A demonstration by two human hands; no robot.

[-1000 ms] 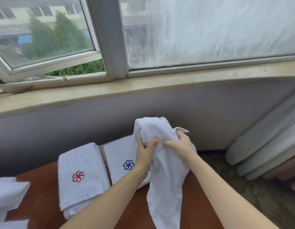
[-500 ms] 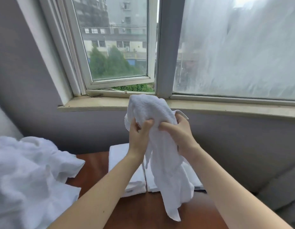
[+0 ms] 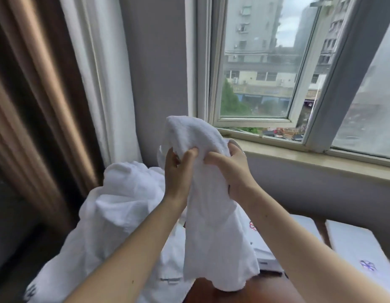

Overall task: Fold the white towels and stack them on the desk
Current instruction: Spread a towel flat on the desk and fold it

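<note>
Crumpled white towel [image 3: 211, 226] in left hand [image 3: 177, 171] and right hand [image 3: 233, 171]

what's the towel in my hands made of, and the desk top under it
The towel looks like white cotton terry, matte, judging by its nubby pile and limp drape. The desk looks like reddish-brown wood or veneer with a glossy finish, going by its smooth sheen; which one is unclear.
</note>
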